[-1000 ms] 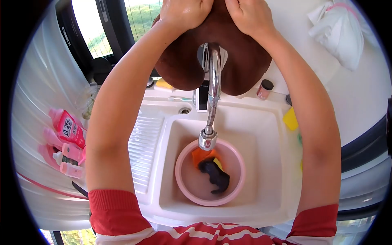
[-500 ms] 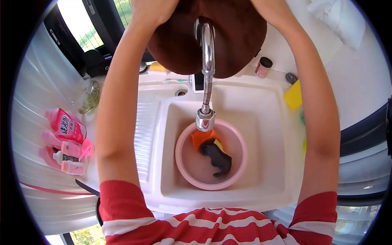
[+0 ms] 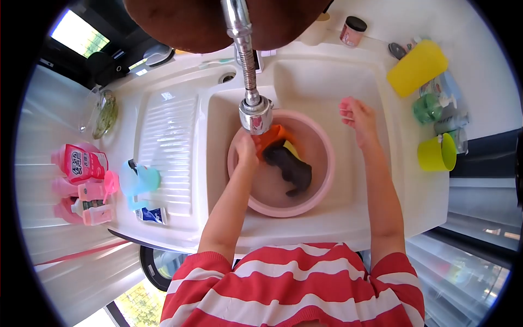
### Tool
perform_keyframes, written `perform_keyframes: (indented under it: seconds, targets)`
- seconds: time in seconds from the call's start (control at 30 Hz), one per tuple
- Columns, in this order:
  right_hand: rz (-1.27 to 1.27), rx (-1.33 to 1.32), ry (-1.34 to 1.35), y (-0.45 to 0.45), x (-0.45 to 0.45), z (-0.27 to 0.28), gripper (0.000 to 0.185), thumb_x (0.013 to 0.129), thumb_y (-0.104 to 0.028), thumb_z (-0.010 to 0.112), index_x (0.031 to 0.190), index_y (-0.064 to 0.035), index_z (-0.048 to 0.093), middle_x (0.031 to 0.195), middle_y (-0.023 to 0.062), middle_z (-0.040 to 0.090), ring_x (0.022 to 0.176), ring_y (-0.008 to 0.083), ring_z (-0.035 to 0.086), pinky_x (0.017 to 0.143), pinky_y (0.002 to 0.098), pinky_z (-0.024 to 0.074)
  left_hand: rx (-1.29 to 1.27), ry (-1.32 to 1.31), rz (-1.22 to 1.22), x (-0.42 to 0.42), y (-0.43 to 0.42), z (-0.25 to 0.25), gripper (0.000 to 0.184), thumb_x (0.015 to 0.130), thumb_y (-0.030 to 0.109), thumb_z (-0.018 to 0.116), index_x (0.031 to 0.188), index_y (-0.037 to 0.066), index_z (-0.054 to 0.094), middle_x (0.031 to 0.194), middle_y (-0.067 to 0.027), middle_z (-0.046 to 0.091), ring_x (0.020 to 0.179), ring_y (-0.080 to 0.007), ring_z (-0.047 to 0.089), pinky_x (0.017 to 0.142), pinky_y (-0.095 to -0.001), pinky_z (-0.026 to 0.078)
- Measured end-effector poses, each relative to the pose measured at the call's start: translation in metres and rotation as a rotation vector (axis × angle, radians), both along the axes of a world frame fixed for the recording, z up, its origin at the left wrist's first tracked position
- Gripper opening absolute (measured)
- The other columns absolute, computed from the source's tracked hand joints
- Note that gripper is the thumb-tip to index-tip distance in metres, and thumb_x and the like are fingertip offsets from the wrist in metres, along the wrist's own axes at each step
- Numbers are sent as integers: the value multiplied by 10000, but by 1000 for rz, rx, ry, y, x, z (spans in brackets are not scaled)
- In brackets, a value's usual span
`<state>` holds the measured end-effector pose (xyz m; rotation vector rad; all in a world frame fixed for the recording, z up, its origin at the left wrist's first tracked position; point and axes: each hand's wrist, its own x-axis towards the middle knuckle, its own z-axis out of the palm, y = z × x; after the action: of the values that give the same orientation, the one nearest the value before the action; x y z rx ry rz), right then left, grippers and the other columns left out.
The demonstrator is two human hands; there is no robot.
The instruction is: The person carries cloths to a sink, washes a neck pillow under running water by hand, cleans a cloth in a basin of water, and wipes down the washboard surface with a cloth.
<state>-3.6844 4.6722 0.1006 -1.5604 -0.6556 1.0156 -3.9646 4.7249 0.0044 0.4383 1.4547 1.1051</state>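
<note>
My left hand (image 3: 247, 150) reaches over the left rim of a pink basin (image 3: 327, 182), beside an orange cloth (image 3: 277, 134); its fingers are partly hidden, and any grip is unclear. My right hand (image 3: 357, 117) hovers over the sink to the right of the basin, fingers loosely bent and apart, holding nothing visible. Dark wet cloth (image 3: 291, 170) and a bit of yellow lie with the orange in cloudy water. The chrome faucet head (image 3: 256, 115) hangs above the basin's upper left. A brown rounded thing (image 3: 180, 24) fills the top edge, touched by neither hand.
The white sink (image 3: 332, 76) has a ribbed drainboard (image 3: 169, 141) at left, with a light-blue cup (image 3: 143, 180) and toothpaste tube (image 3: 151, 215). Pink bottles (image 3: 86, 163) stand far left. At right are a yellow sponge (image 3: 417, 68), green bottle (image 3: 427, 109), lime cup (image 3: 437, 152) and lidded jar (image 3: 353, 31).
Both hands have left the brown thing and come down, the left to the basin and the right over the sink. The view has tilted down, so the brown thing sits higher in the frame.
</note>
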Motion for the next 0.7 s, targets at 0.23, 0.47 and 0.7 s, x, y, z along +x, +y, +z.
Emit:
perform_keyframes:
  seconds: [0.23, 0.47, 0.7]
  targets:
    - [-90, -139, 94, -23, 18, -65, 270, 872, -340, 550, 919, -83, 614, 855, 24, 637, 758, 106, 573, 662, 271, 462, -133, 118, 105, -14, -23, -77, 198, 841, 159, 457, 855, 13, 589, 733, -40, 591, 631, -162, 552, 595, -272, 448]
    - [-278, -272, 602, 6, 45, -171, 231, 876, -331, 517, 938, -117, 574, 854, 17, 630, 724, 117, 575, 648, 293, 483, -272, -747, -664, 77, -37, 32, 394, 917, 303, 410, 1019, -49, 553, 1039, -171, 594, 1005, -263, 557, 912, -356, 435]
    - [-466, -337, 678, 61, 37, -146, 183, 861, -180, 448, 885, -51, 575, 802, 69, 607, 688, 213, 565, 676, 381, 493, 1120, 239, -1227, 152, -102, 69, 387, 953, 315, 346, 1238, 124, 525, 1311, -102, 467, 1294, -244, 338, 1050, -410, 220]
